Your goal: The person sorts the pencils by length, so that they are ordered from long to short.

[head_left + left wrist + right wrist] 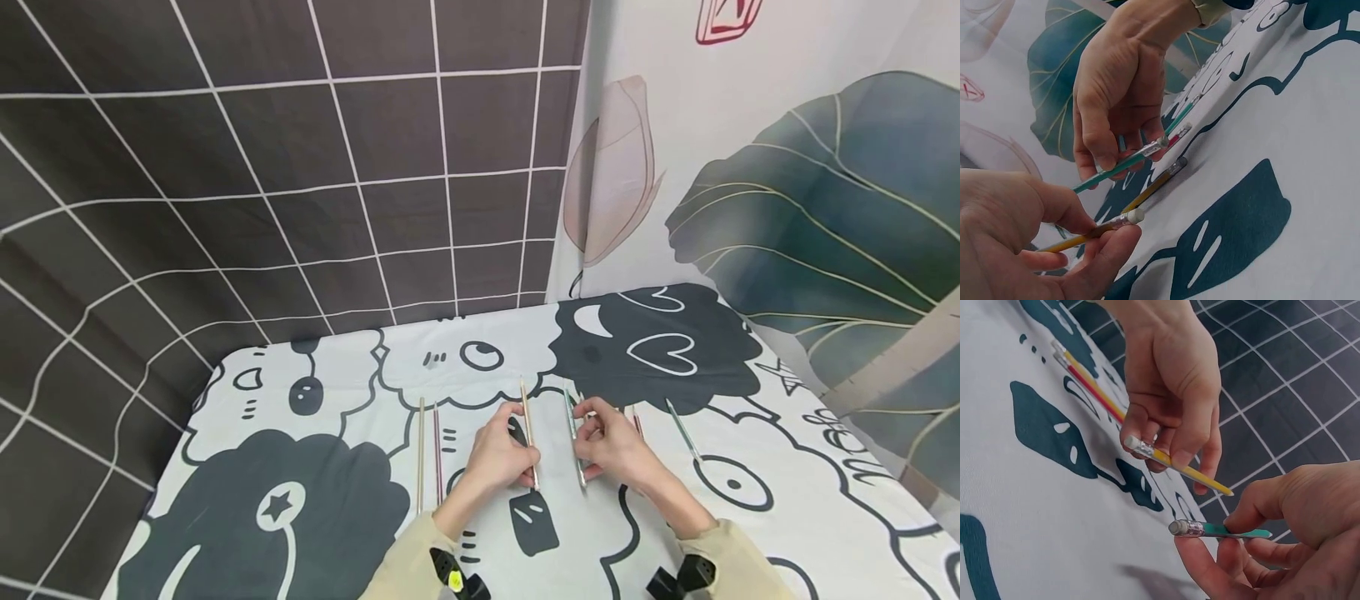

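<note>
The left hand [497, 452] pinches a yellow pencil [1209, 482], the right hand [613, 446] green pencil [1213, 530].

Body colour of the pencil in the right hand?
The pencil has a teal-green body; shows best in the right wrist view.

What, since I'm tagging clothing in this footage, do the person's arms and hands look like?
A pale beige left sleeve and matching right sleeve cover the forearms. The left hand and right hand are bare, with no gloves or rings visible. Blocky black gear sits at both wrists: the left gear bears a bright yellow mark; the right gear shows none.
</note>
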### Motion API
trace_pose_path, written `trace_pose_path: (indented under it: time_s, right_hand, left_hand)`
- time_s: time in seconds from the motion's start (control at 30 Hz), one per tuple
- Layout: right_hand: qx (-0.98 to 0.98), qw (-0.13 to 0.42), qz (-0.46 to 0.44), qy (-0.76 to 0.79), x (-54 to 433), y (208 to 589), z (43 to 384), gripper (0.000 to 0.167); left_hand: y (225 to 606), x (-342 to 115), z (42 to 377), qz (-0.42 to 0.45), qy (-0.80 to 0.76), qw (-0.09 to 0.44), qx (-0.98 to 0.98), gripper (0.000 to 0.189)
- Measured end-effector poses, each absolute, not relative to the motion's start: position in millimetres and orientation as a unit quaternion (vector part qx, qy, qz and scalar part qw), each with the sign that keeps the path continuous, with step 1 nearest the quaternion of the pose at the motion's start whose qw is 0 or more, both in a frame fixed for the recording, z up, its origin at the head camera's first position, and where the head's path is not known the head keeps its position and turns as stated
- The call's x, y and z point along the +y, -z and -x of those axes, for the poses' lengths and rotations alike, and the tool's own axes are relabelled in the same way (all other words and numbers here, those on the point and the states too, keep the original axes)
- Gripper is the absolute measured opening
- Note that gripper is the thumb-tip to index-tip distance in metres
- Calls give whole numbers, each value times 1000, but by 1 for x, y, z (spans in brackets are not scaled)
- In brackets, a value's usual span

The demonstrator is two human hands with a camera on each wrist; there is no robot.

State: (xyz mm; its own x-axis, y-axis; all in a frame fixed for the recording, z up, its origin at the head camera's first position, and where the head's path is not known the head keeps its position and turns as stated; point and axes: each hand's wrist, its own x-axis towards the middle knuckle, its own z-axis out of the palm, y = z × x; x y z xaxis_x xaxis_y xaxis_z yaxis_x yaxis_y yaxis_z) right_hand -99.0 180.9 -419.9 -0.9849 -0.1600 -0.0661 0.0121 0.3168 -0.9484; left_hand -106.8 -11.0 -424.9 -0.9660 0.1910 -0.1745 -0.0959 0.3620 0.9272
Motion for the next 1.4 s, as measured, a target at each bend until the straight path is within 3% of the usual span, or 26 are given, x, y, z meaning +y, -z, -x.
trace_pose_path:
  time_s: [1.4]
  right_hand:
    - [809, 89, 50, 579, 148, 418, 99, 46]
  left_hand:
    - [431, -65, 94, -29, -466, 55, 883, 56]
